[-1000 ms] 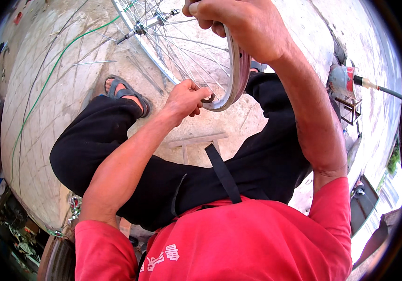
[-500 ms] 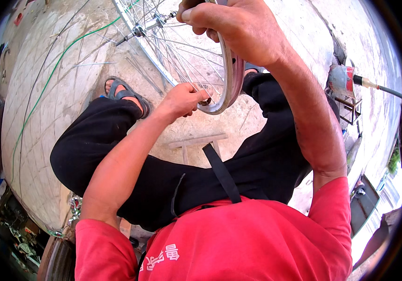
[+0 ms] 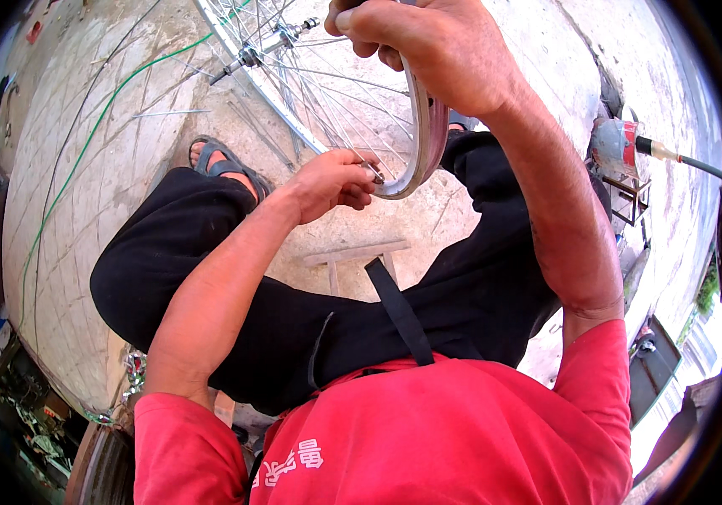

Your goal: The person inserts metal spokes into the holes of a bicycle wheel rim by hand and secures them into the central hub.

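Wheel [image 3: 424, 150] shifted slightly right w/ right hand [image 3: 441, 50] since prev. frame; lower fingers of left hand [image 3: 331, 183] loosened a bit.

Wheel is held tilted at far centre, its far part cut off by view edge; right rim is gripped by right hand, fingers curled closed around it, tips partly hidden. At near end of rim, a small metal piece [image 3: 375, 174] is pinched btwn thumb & forefinger of left hand, other fingers half bent; exact kind can't be told. Hub [image 3: 250, 56] is seen far left, w/ spokes run to rim. Further left, a thin rod [image 3: 172, 112] & green cord [image 3: 158, 60] are laid on floor [image 3: 75, 109]; sandalled left foot [image 3: 225, 164] is planted nr wheel. Red/grey canister [image 3: 613, 145] is placed at right.
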`<control>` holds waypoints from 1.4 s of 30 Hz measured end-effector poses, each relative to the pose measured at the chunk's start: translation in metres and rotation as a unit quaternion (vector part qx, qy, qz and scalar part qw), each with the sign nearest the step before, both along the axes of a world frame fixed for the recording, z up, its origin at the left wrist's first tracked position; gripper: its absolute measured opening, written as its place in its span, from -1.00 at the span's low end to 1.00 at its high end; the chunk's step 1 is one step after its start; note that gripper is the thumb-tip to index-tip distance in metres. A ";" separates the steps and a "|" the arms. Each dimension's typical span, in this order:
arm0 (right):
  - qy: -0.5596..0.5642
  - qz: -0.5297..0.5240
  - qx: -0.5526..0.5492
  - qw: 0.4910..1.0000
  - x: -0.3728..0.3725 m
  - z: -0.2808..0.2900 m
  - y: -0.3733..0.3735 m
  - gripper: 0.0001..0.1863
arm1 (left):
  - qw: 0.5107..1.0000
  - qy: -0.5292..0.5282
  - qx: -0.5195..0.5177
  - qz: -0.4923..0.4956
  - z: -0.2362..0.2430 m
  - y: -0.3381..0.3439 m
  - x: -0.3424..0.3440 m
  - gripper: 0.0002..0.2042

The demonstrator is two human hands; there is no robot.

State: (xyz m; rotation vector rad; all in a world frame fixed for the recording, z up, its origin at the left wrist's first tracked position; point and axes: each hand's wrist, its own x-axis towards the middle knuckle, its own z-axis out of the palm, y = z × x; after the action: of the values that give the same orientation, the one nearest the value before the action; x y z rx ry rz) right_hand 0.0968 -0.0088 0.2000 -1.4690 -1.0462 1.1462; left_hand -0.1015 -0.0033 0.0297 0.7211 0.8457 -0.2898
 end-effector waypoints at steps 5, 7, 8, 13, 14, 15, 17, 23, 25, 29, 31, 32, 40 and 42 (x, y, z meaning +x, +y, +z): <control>-0.060 -0.014 -0.054 0.997 -0.007 0.011 0.001 -0.84 | 0.980 0.064 0.139 -0.126 -0.001 0.002 0.005 -0.74; -0.060 -0.011 -0.055 0.997 -0.007 0.011 0.001 -0.84 | 0.973 0.090 0.178 -0.121 -0.001 -0.003 0.008 -0.71; -0.060 -0.011 -0.057 0.996 -0.007 0.011 0.001 -0.84 | 0.968 0.103 0.197 -0.117 -0.001 -0.005 0.010 -0.70; -0.054 0.018 -0.015 0.998 -0.004 0.016 -0.004 -0.72 | 0.981 0.108 0.149 -0.068 -0.005 -0.003 0.014 -0.73; -0.087 0.012 0.003 0.996 -0.005 0.019 -0.005 -0.66 | 0.980 0.119 0.140 -0.070 -0.006 -0.002 0.015 -0.71; -0.165 -0.017 0.022 0.986 -0.017 0.024 -0.009 -0.60 | 0.985 0.115 0.117 -0.058 -0.007 -0.001 0.014 -0.72; -0.258 -0.040 0.008 0.965 -0.026 0.033 -0.013 -0.46 | 0.992 0.103 0.070 -0.032 -0.008 0.003 0.011 -0.73; -0.244 -0.009 -0.080 0.966 -0.022 0.056 -0.027 -0.32 | 0.995 -0.081 -0.055 0.012 0.008 0.000 0.004 -0.61; -0.274 -0.036 -0.054 0.960 -0.035 0.058 -0.031 -0.34 | 0.996 -0.084 -0.041 0.017 0.023 -0.006 0.011 -0.63; -0.196 0.007 0.039 0.980 -0.013 0.031 -0.036 -0.37 | 0.992 0.016 0.100 -0.073 0.042 -0.012 0.024 -0.60; -0.128 0.006 0.039 0.991 -0.010 0.027 -0.033 -0.38 | 0.991 0.029 0.105 -0.083 0.041 -0.011 0.025 -0.57; -0.093 0.005 0.038 0.995 -0.008 0.024 -0.032 -0.38 | 0.990 0.035 0.108 -0.089 0.040 -0.011 0.025 -0.55; -0.045 -0.005 0.003 0.999 -0.011 0.027 -0.025 -0.38 | 0.999 0.003 0.044 -0.025 0.035 -0.008 0.022 -0.73; -0.043 -0.010 0.006 0.999 -0.008 0.021 -0.023 -0.39 | 0.999 0.001 0.025 -0.027 0.038 -0.005 0.023 -0.76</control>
State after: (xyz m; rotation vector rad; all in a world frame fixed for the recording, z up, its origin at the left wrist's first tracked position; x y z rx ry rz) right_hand 0.0888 -0.0322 0.2212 -1.5284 -1.0927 1.0677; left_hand -0.0786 -0.0087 0.0680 0.7903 0.8379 -0.3180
